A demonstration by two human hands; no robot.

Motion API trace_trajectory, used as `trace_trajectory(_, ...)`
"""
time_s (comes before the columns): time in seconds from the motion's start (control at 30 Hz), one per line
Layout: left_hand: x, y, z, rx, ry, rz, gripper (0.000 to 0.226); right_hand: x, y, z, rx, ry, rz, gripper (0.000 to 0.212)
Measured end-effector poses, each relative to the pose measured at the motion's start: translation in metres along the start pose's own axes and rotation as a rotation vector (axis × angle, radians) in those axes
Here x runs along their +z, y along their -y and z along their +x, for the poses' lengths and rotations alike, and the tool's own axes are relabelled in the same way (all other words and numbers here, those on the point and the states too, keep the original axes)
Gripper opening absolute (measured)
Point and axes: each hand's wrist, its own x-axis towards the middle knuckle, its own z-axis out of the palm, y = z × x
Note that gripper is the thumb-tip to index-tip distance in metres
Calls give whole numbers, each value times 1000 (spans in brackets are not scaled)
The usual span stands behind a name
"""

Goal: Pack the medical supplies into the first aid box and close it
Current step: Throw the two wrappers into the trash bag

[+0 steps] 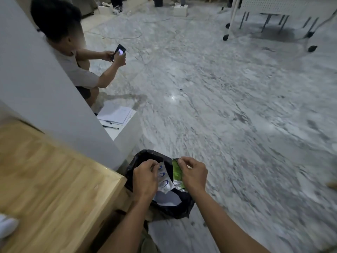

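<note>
Both my hands are held over a bin lined with a black bag (184, 207) on the floor. My left hand (145, 177) pinches a white wrapper with blue markings (165, 180) at its top edge. My right hand (193, 173) pinches a green and silver foil packet (176, 171) right beside it. White paper (166, 198) lies inside the bin beneath them. No first aid box is in view.
A wooden table top (51, 179) fills the lower left, its corner next to the bin. Behind it rises a white pillar (45, 84), with a low white ledge holding papers and pens (116, 115). A person crouches with a phone (118, 52). Marble floor stretches right; a wheeled rack (269, 24) stands far back.
</note>
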Motion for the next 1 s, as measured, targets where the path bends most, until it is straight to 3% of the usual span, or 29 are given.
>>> trace_trajectory(0.17, 6, 8, 6, -22, 35, 3, 10, 9, -1, 1, 5, 24, -28, 23)
trace_trajectory(0.3, 4, 7, 7, -50, 57, -19, 32, 11, 2, -1, 1, 58, -31, 40)
trace_trajectory(0.77, -7, -11, 0, -34, 29, -23, 35, -8, 21, -8, 20, 68, -5, 36)
trace_trajectory(1.0, -47, -74, -12, 62, -48, -188, 39, -43, 90, -17, -45, 52, 177, 37)
